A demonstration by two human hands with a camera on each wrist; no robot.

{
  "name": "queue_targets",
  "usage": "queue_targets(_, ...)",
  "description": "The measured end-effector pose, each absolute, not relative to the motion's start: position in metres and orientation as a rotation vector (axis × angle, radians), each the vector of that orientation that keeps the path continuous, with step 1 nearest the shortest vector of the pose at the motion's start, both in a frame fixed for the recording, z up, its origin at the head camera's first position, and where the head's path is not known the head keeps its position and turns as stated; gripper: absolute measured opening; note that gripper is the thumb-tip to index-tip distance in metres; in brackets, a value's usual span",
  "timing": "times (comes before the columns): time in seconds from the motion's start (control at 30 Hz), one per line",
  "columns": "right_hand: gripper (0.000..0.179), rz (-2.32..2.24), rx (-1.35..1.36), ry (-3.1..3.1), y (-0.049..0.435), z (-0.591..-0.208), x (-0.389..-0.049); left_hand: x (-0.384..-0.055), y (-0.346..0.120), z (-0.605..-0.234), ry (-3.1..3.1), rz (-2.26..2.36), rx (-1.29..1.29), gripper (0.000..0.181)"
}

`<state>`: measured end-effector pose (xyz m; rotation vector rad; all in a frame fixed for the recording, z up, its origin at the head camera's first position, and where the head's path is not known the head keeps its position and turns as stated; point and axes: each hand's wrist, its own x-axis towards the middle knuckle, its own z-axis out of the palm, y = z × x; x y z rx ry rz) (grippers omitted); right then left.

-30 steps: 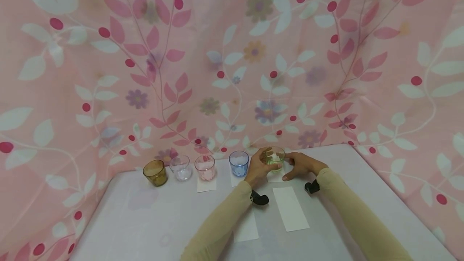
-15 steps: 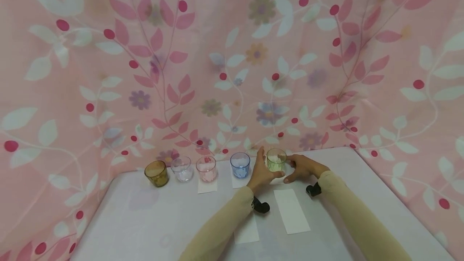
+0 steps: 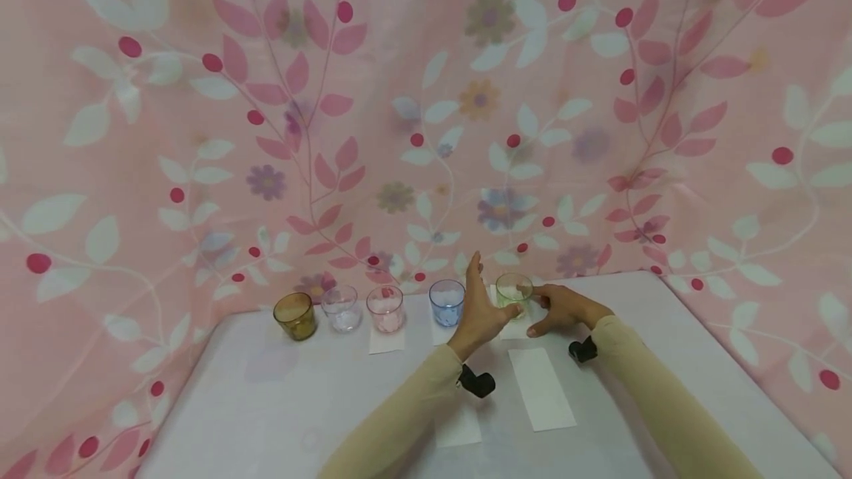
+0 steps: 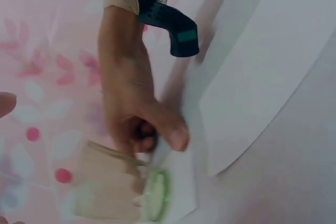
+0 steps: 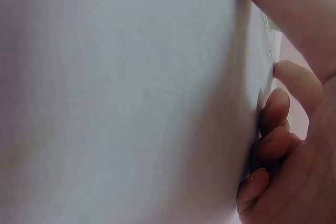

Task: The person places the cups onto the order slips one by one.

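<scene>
A pale green glass (image 3: 511,294) stands upright on a white paper strip (image 3: 516,330) near the back of the table. My left hand (image 3: 481,316) is at its left side, fingers straight and raised, thumb spread out before the glass. From the other side my right hand (image 3: 562,307) reaches to it with the index finger. In the left wrist view the right hand's other fingers are loosely bent, its thumb pointing down by the paper, and that index finger lies against the glass (image 4: 107,192). The right wrist view shows mostly tabletop and the bent fingers (image 5: 273,142).
Left of my hands a blue glass (image 3: 445,306), a pink glass (image 3: 384,309), a clear glass (image 3: 342,310) and an amber glass (image 3: 295,318) stand in a row. Two white paper strips lie nearer, one (image 3: 542,390) below the green glass, the other (image 3: 458,427) partly behind my left forearm.
The left hand has let go of the green glass: its fingers straightened and drew away leftward. The right hand has stayed beside the glass. The whole head view has shifted slightly.
</scene>
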<state>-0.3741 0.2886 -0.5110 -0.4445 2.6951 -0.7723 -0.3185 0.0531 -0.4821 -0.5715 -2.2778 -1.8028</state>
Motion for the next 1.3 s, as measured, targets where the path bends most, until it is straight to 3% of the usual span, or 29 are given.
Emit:
queue_targets(0.17,0.088,-0.77,-0.448,2.695,0.29,-0.513,-0.375,-0.302,0.039,-0.458,-2.258,-1.664,-0.739,0.112)
queue_targets(0.4,0.091,-0.768,-0.427,2.679,0.291,-0.515,-0.377,-0.288,-0.003,-0.44,-2.148,-1.649,-0.991,0.084)
queue_targets(0.57,0.087,-0.769,-0.456,2.686,0.291,-0.516,-0.378,-0.283,-0.047,-0.435,-2.069,-1.662,-0.981,0.065)
queue_targets(0.83,0.093,-0.783,-0.454,2.68,0.293,-0.516,-0.377,-0.29,-0.137,-0.436,-1.972,-1.674,-0.687,0.042)
queue_targets(1.3,0.095,-0.76,-0.467,2.695,0.292,-0.512,-0.377,-0.3,-0.261,-0.458,-1.769,-1.604,-0.183,0.034)
